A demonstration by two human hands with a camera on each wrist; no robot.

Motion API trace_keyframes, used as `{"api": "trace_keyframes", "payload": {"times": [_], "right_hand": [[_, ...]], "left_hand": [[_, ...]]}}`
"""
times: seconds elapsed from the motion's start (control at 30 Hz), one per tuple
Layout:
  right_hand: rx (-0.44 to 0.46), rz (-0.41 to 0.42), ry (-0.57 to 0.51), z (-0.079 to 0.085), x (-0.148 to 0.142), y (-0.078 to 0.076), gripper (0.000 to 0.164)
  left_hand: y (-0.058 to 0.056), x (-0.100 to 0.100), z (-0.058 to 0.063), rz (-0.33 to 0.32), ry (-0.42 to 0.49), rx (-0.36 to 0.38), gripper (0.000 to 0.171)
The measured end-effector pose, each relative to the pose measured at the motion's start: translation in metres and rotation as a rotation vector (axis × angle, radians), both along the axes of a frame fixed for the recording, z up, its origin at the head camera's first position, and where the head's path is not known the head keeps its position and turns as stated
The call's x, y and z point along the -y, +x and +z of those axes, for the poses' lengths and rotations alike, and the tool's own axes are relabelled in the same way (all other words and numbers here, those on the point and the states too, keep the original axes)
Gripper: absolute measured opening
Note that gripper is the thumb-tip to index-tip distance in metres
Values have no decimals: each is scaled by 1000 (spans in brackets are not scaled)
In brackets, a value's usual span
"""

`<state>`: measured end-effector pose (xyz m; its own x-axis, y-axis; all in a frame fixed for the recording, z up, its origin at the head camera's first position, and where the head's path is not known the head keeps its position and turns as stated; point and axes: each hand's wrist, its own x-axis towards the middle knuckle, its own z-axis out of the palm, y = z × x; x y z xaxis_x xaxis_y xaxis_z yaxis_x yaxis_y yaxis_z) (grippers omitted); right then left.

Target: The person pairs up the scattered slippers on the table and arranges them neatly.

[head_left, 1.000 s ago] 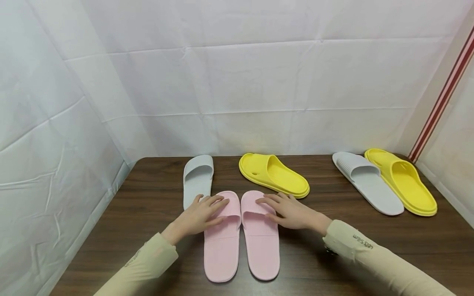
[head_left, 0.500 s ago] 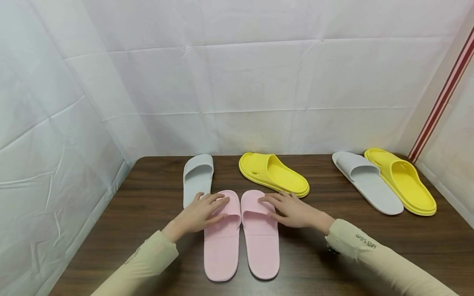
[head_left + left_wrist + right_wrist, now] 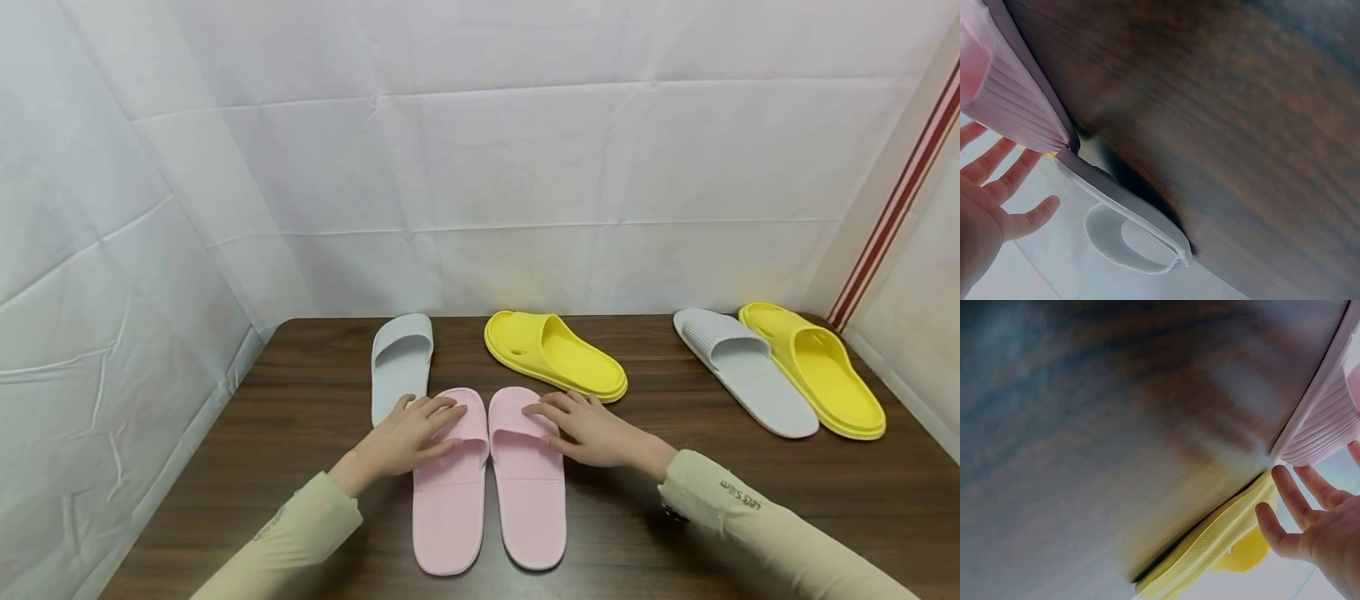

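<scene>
Two pink slippers lie side by side on the dark wooden table, toes pointing away, their inner edges meeting near the straps. Over the strap of the left pink slipper (image 3: 450, 517) is my left hand (image 3: 405, 437), fingers spread and relaxed. My right hand (image 3: 592, 429) reaches over the strap of the right pink slipper (image 3: 531, 517) from its outer side, fingers loosely extended. In the left wrist view, the fingers (image 3: 1016, 175) are spread by the ribbed pink strap (image 3: 1019, 115). The right wrist view shows fingers (image 3: 1294, 497) spread just by the other ribbed strap (image 3: 1322, 428).
Behind my left hand lies a pale grey slipper (image 3: 401, 367), partly covered by it. A yellow slipper (image 3: 555, 354) sits beyond the pink ones. At the right, another grey slipper (image 3: 757, 383) lies against a second yellow slipper (image 3: 832, 375). White cloth walls (image 3: 510, 167) surround the table (image 3: 300, 392).
The right hand has shifted very slightly to the right. Both hands otherwise stay over the pink slippers, and all the slippers keep their places.
</scene>
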<state>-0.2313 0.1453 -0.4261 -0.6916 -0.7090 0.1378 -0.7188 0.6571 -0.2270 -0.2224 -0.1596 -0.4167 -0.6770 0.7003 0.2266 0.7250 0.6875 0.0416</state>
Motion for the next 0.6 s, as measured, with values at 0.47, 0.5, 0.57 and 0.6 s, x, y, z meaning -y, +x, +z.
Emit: {"api": "trace_keyframes", "payload": {"times": [0.47,0.5,0.57,0.6], "right_hand": [[0,-14,-7,0,1,1,41],[1,-14,-8,0,1,1,41],[1,-13,-8,1,1,1,41],[0,-12,-9,1,0,1,41]], "left_hand": [[0,-1,1,9,5,1,44],[-1,-1,1,10,7,5,44],[-1,-1,2,16,9,14,43],[-2,-2,2,19,10,19,42]]}}
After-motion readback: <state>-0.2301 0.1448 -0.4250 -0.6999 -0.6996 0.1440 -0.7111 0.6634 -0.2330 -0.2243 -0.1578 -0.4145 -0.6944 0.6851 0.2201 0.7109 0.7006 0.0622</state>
